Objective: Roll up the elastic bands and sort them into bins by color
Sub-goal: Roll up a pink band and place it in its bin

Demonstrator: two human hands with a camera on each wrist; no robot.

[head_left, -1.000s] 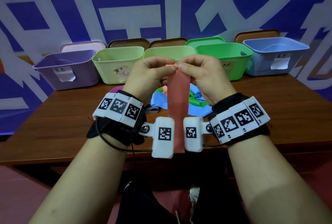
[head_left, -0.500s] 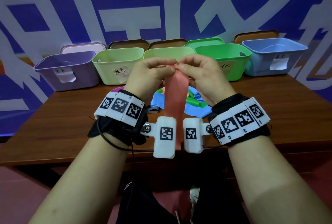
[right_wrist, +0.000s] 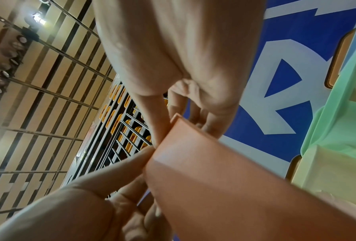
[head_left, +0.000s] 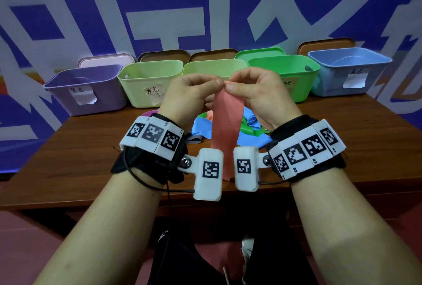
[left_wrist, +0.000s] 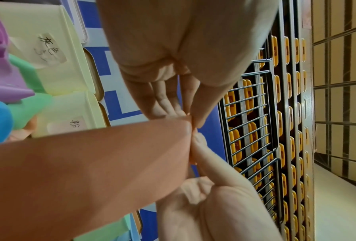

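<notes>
Both hands are raised over the table (head_left: 68, 147), the left hand (head_left: 189, 97) and right hand (head_left: 258, 95) each pinching the top edge of the salmon-pink elastic band (head_left: 226, 124). Its hanging tail ends higher than a second ago. The bins stay lined along the far edge.

I'm sitting at a brown wooden worktop (head_left: 68, 147) in what looks like a staged recording or demo space, not a home. Behind it runs a printed backdrop wall (head_left: 68, 10) in bold blue and white shapes. Labelled plastic bins (head_left: 150, 79) line its foot. My wrist cameras show tall racks of orange-yellow trays (left_wrist: 249, 130) behind wire grating, and a slatted ceiling (right_wrist: 38, 114) with a bright lamp.
</notes>
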